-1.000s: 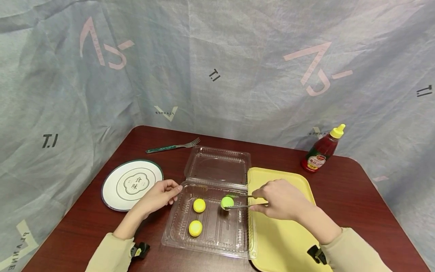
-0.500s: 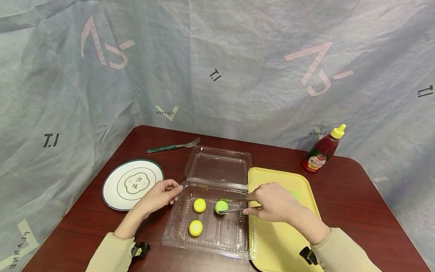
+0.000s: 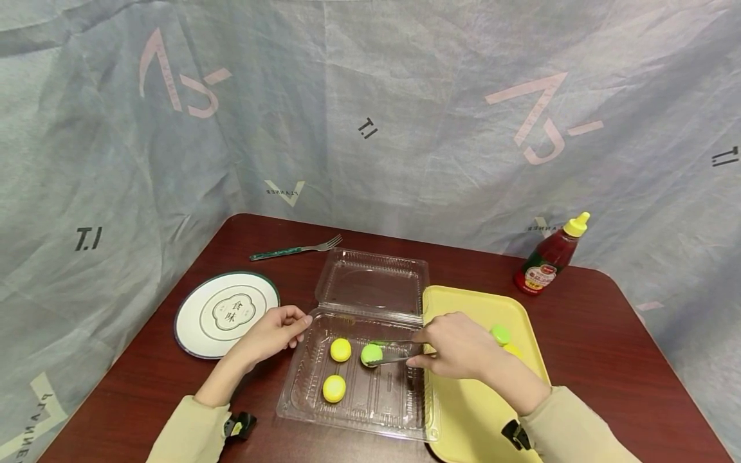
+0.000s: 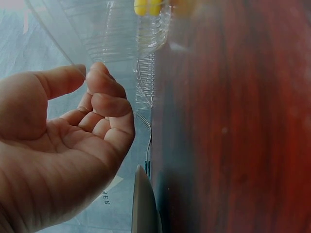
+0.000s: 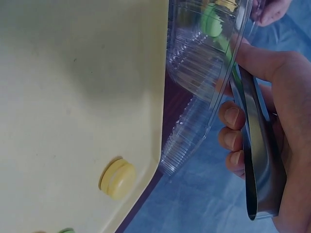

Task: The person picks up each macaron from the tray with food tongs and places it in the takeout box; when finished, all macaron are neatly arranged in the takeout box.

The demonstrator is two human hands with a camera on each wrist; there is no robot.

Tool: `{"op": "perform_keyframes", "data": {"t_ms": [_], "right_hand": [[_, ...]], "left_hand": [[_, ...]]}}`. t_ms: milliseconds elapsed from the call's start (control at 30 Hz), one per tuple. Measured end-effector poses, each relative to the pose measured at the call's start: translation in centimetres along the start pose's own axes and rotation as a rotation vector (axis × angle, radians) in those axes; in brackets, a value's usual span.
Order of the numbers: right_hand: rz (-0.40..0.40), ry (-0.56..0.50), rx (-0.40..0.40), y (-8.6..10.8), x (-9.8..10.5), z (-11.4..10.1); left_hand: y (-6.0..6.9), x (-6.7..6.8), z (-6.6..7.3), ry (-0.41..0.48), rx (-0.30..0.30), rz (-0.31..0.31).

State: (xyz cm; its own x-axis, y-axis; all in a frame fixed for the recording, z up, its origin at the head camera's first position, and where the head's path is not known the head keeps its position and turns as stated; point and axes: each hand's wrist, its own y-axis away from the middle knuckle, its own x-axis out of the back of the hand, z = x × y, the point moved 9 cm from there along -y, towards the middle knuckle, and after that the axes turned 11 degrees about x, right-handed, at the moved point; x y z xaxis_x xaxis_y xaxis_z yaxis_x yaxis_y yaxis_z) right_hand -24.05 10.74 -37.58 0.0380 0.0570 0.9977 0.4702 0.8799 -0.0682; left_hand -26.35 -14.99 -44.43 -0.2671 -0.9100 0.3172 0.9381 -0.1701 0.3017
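Observation:
In the head view, my left hand [image 3: 274,335] pinches the left rim of a clear plastic clamshell box [image 3: 353,422] between thumb and forefinger. The box lies with its lid folded back. Metal tongs [image 5: 265,165] are held in my right hand [image 3: 454,344], which hangs over the box's right edge. Their tips are on either side of a green macaron [image 3: 371,355], inside the box; whether it touches the bottom I cannot tell. Two yellow macarons, one farther back [image 3: 340,350] and one nearer [image 3: 334,389], sit left of it.
Right of the box lies a yellow tray [image 3: 471,411] bearing a green macaron [image 3: 500,334] and a yellow macaron [image 5: 120,179], partly behind my right arm. A white plate [image 3: 193,312] stands at left, a fork [image 3: 289,251] behind it, a sauce bottle [image 3: 542,263] at back right.
My right hand has moved left with the tongs and the green macaron, bringing it closer to the yellow ones. Macarons on the tray have come into sight behind that arm. My left hand stays put.

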Motion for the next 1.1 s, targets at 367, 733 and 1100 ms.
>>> {"op": "perform_keyframes", "data": {"t_ms": [367, 733, 1100], "right_hand": [[-0.02, 0.013, -0.008, -0.19, -0.21, 0.01], [-0.012, 0.035, -0.003, -0.37, -0.31, -0.12], [-0.016, 0.028, -0.003, -0.49, -0.43, -0.28]], "left_hand": [[0.04, -0.13, 0.15, 0.014, -0.02, -0.012], [-0.19, -0.08, -0.23, 0.008, -0.008, -0.005], [-0.23, -0.06, -0.23, 0.008, -0.006, -0.003]]}}
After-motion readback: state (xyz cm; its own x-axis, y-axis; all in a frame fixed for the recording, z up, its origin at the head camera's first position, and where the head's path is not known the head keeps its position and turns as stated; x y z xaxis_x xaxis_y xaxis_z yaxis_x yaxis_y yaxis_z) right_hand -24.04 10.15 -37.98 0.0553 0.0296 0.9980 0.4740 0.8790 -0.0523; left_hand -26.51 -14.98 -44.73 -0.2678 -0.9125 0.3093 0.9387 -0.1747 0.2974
